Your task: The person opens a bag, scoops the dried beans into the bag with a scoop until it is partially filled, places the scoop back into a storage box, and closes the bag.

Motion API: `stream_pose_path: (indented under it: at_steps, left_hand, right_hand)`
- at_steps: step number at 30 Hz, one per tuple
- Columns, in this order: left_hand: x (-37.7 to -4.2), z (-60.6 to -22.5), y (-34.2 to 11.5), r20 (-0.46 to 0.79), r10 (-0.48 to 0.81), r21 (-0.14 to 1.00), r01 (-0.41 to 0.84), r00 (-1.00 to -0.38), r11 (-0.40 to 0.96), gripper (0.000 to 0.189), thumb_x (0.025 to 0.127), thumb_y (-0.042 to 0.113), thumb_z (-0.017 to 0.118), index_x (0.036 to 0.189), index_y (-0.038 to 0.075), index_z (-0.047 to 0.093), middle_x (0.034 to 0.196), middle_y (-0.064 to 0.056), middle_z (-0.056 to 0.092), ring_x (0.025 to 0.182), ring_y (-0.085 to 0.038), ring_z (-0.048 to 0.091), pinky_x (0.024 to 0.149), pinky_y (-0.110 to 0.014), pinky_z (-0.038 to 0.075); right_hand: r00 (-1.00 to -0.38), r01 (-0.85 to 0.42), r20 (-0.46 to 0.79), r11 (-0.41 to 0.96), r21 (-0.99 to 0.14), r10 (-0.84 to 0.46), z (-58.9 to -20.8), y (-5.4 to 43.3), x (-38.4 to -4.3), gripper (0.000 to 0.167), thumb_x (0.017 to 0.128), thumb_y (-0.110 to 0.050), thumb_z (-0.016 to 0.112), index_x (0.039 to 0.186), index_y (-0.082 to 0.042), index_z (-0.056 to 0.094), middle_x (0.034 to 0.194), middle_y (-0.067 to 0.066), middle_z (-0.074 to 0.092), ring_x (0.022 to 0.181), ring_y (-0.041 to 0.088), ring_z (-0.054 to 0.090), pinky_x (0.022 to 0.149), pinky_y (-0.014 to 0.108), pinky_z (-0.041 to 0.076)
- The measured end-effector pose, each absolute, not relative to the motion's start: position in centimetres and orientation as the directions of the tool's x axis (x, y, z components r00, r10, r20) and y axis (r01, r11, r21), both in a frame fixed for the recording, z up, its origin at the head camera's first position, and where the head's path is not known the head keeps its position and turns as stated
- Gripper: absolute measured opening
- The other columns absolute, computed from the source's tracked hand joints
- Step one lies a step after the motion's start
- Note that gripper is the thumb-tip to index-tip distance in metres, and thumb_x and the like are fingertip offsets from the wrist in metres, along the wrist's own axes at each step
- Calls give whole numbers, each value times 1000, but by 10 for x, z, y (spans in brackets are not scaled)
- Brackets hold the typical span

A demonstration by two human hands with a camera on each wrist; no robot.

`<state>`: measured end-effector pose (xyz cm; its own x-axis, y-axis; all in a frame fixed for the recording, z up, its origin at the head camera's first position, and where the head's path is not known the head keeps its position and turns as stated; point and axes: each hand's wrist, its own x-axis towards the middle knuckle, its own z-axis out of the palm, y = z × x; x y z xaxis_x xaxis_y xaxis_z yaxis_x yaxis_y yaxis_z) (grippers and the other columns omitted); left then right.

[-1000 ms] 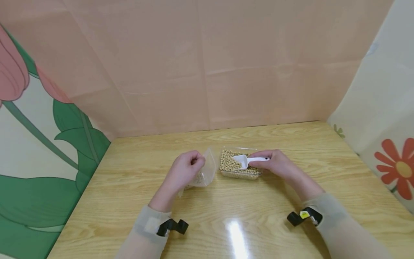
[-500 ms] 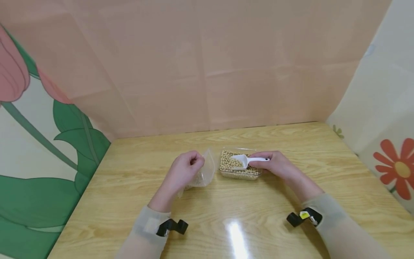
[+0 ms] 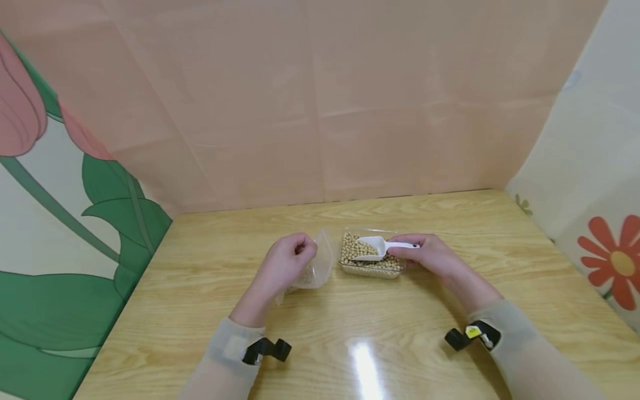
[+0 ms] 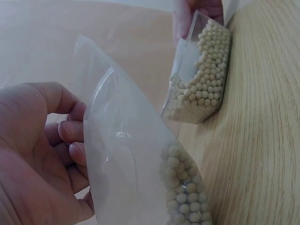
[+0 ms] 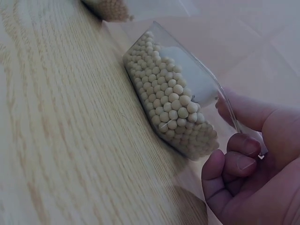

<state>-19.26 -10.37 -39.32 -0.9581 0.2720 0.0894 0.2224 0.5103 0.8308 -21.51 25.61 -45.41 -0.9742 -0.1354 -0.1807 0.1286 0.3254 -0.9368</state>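
Note:
My left hand [image 3: 289,260] pinches the upper edge of a clear plastic bag [image 3: 320,266], which stands on the table with its mouth apart. Pale round beads [image 4: 185,199] fill its lower part in the left wrist view. To the bag's right sits a clear rectangular container [image 3: 372,272] holding many beige beads [image 5: 164,93]. With its fingers round the handle, my right hand [image 3: 427,253] holds a white scoop [image 3: 382,247]. The scoop lies level over the container, its bowl loaded with beads. In the right wrist view the container wall partly covers the scoop.
The wood-grain table [image 3: 320,344] runs back to a pink cloth backdrop [image 3: 320,111]. A flower-printed sheet [image 3: 610,239] borders the right side, and a tulip print [image 3: 115,222] the left. Both forearms wear black wrist cameras [image 3: 267,350].
The scoop has tipped level and risen slightly out of the beads, its bowl now showing a heap of them. My left hand and the bag have stayed put.

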Motion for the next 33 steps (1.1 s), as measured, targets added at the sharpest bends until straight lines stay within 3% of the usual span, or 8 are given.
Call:
stream_pose_path:
  at_steps: [6,16,33]
  left_hand:
    - [-191,-391,-103,102,279,827,237,-955,509,26,109,20,59,84,13,63,71,2,48,62,-16,43,62,-32,38]
    - [-192,-394,-104,97,277,825,232,-956,514,26,109,21,59,85,14,64,72,1,49,61,-16,44,61,-33,39]
    - [-191,-392,-104,97,269,832,226,-958,507,26,109,21,61,84,14,64,72,2,48,61,-17,43,62,-34,39]
  right_hand:
    - [-977,116,-161,288,-951,-140,-457,259,-218,52,94,-31,90,136,-3,76,81,-6,65,74,12,56,72,28,50]
    - [-975,103,-146,244,-964,-165,-456,261,-217,51,99,-24,85,140,3,71,102,-6,76,81,11,60,73,28,52]
    - [-979,105,-141,228,-968,-150,-454,262,-217,50,100,-25,84,140,2,72,97,-7,73,82,13,58,73,28,49]
